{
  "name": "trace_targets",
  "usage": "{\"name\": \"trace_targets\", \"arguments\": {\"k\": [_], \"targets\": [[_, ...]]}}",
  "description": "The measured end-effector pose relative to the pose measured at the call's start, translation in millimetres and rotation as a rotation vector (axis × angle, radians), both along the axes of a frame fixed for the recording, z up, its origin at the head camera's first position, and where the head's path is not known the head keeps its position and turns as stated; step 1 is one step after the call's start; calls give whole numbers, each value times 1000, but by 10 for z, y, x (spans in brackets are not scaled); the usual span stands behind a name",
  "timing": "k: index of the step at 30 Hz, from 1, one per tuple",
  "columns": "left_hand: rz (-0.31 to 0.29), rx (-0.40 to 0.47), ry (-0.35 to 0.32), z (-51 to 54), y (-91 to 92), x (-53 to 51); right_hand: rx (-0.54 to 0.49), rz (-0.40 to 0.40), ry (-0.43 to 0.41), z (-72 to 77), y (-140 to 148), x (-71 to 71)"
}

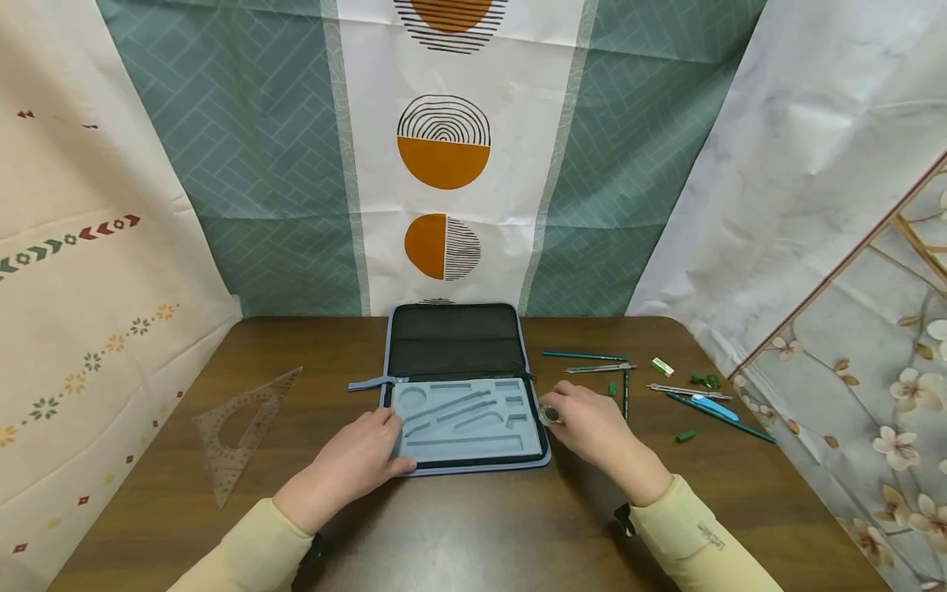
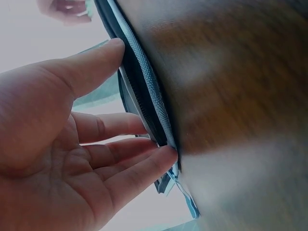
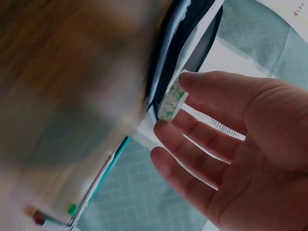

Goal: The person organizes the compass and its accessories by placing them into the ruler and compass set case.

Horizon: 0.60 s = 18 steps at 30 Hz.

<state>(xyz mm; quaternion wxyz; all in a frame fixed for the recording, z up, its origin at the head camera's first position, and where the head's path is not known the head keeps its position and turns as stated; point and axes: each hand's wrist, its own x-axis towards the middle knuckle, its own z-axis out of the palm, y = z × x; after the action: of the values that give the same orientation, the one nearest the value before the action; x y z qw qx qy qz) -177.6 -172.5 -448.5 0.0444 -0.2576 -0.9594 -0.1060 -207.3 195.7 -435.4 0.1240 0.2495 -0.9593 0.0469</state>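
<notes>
Case (image 1: pixel 455 339), zip-edged, open by far edge of tabletop (image 1: pixel 473 534); left hand (image 1: pixel 358 456) spread against it, right hand (image 1: pixel 595 423) pinching printed cylinder (image 3: pixel 173 102).

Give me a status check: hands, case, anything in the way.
Left hand on case at left edge. Right hand pinching small roll by right edge. Case open; nothing seen blocking round recess.
</notes>
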Motion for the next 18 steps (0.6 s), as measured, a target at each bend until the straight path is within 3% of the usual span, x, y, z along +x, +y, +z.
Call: {"name": "trace_targets", "arguments": {"k": [18], "targets": [[12, -1, -19, -16, 12, 6, 14, 119, -33, 65, -466, -153]]}}
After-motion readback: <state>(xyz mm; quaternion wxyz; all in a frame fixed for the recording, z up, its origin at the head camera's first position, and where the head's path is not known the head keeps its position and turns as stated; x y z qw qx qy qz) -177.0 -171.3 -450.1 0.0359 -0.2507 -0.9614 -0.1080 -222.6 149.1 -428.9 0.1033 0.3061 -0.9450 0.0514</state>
